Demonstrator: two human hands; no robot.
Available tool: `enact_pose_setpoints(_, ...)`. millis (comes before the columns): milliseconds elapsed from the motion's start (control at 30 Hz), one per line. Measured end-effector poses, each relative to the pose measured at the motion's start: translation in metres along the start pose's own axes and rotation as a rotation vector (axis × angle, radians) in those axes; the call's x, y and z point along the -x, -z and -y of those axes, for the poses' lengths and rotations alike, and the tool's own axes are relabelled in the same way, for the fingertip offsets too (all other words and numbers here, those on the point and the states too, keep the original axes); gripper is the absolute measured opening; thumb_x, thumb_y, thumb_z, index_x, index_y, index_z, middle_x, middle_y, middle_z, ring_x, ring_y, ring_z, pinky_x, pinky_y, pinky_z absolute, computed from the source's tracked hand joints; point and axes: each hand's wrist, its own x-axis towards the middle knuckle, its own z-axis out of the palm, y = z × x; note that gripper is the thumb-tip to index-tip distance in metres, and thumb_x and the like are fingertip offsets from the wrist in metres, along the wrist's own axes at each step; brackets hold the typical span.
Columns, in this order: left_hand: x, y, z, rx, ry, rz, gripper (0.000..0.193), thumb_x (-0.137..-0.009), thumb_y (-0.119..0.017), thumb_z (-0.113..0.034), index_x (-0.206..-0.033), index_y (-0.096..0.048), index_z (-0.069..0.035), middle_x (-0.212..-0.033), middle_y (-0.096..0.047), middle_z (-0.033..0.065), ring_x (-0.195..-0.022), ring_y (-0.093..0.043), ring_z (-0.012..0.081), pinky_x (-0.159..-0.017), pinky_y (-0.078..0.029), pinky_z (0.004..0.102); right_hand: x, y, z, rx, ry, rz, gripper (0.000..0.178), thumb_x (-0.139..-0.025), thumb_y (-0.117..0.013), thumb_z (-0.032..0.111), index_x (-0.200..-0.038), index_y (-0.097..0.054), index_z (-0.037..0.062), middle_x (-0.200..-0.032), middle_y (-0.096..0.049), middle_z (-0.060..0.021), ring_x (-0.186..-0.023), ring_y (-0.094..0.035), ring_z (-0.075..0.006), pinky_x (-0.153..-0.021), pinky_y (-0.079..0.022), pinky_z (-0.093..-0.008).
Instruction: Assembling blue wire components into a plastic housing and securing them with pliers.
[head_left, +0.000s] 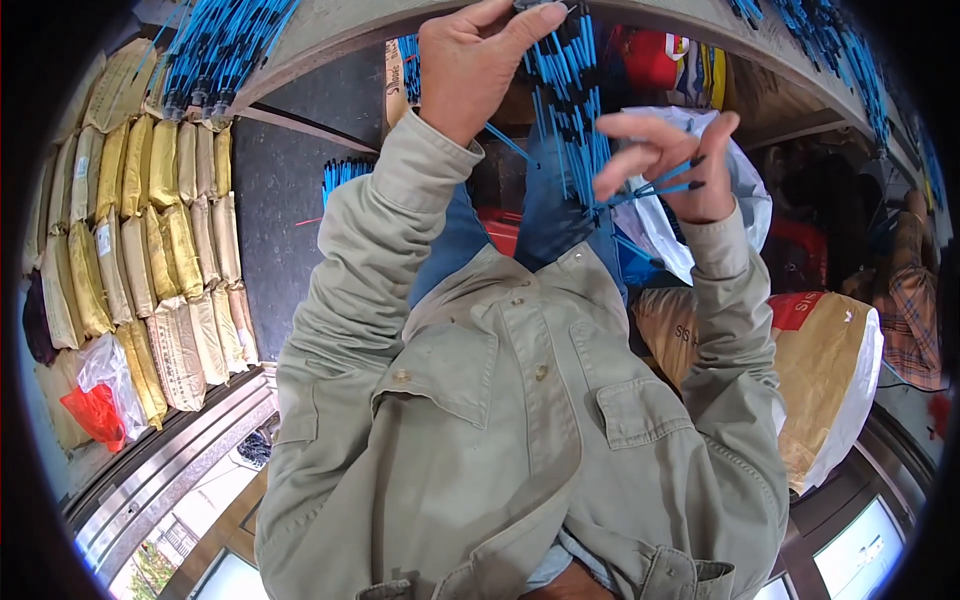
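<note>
At the edge of the table my left hand point(480, 60) is closed, thumb and finger pinched on a small dark piece at the top of the view. A hanging bunch of thin blue wires point(570, 110) with black sleeves drops from beside those fingertips toward my lap. My right hand point(670, 160), a little blurred, is to the right of that bunch. Several loose blue wires with black tips point(660, 188) lie across its palm, held by the curled lower fingers, while the upper fingers stretch toward the bunch. More wires hang below, over my jeans point(545, 200).
The table edge point(345, 40) curves across the top, with more blue wire bundles point(225, 50) at the left and right. Stacked long packets point(150, 230) stand at the left. A white plastic bag point(745, 190) and a large brown sack point(820, 390) are at my right.
</note>
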Motion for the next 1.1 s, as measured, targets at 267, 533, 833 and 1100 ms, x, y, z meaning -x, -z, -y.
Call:
enact_pose_setpoints(267, -0.013, 0.019, 0.020, 0.103, 0.032, 0.003, 0.025, -0.082, -0.067, -0.016, -0.099, -0.068, 0.002, -0.073, -0.063, 0.0004, -0.063, -0.049, 0.0056, -0.057, -0.039, 0.0164, 0.012, -0.044, -0.030, 0.319, 0.020, 0.109, 0.067, -0.092, -0.033, 0.053, -0.122, -0.052, -0.0027, -0.095, -0.066, -0.0166, -0.079, -0.064, -0.0236, -0.078, -0.048, -0.0280)
enact_pose_setpoints(533, 0.014, 0.035, 0.002, 0.099, -0.069, 0.092, 0.025, -0.081, -0.068, -0.011, -0.102, -0.067, 0.002, -0.091, -0.068, 0.0040, -0.076, -0.056, 0.0072, -0.071, -0.044, 0.0166, -0.043, -0.031, -0.023, 1.020, 0.611, -0.560, 0.040, -0.082, -0.060, 0.000, -0.121, -0.055, -0.0006, -0.100, -0.063, -0.0140, -0.084, -0.060, -0.0203, -0.074, -0.047, -0.0259)
enact_pose_setpoints(833, 0.032, 0.058, -0.013, -0.017, 0.014, 0.250, 0.031, -0.088, -0.058, -0.010, -0.115, -0.058, 0.003, -0.109, -0.063, 0.0134, -0.093, -0.058, 0.0157, -0.085, -0.045, 0.0243, -0.061, -0.050, -0.049, 1.011, 0.570, -0.570, 0.043, -0.078, -0.064, 0.000, -0.120, -0.056, 0.0020, -0.099, -0.063, -0.0092, -0.073, -0.056, -0.0171, -0.065, -0.046, -0.0258)
enact_pose_setpoints(1100, 0.041, 0.051, -0.015, 0.085, 0.065, 0.190, 0.031, -0.081, -0.066, -0.007, -0.111, -0.062, 0.001, -0.097, -0.066, 0.0063, -0.082, -0.057, 0.0095, -0.080, -0.045, 0.0195, -0.063, -0.037, -0.051, 1.125, 0.587, -0.499, 0.041, -0.080, -0.059, -0.004, -0.121, -0.054, -0.0016, -0.099, -0.060, -0.0105, -0.069, -0.052, -0.0163, -0.062, -0.042, -0.0233)
